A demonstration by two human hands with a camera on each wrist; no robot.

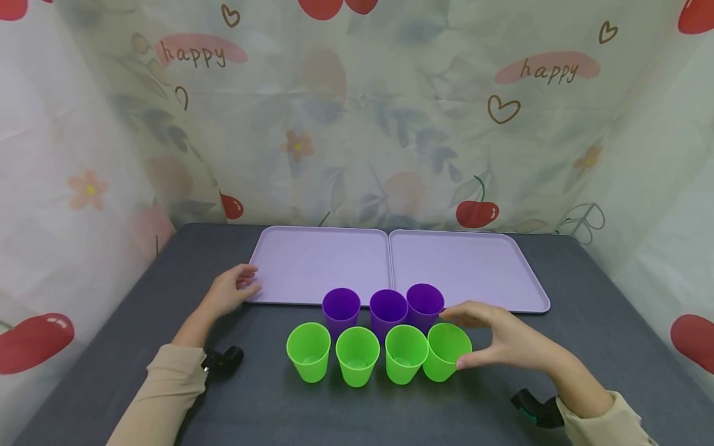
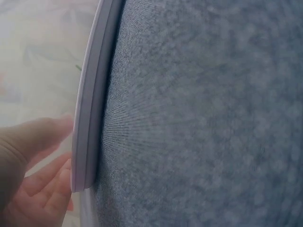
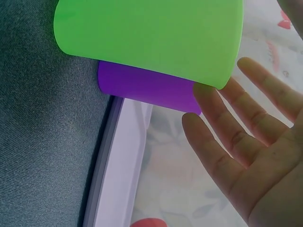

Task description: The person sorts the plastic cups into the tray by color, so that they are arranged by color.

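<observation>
My right hand (image 1: pixel 498 336) spreads beside the bright green, tapered, plastic-looking cup (image 1: pixel 448 354) at the front row's right end, fingers extended; whether they touch it I cannot tell. A lopsided squeeze could tip it into the matching green cup (image 1: pixel 405 357) close on its left, and my fingertips, so near the deep purple tapered cup (image 1: pixel 425 303) behind, could knock that instead. My left hand (image 1: pixel 230 292) is loosely curled, gripping nothing I can see, at the pale lilac rectangular tray (image 1: pixel 318 260); leaning there could shift it.
</observation>
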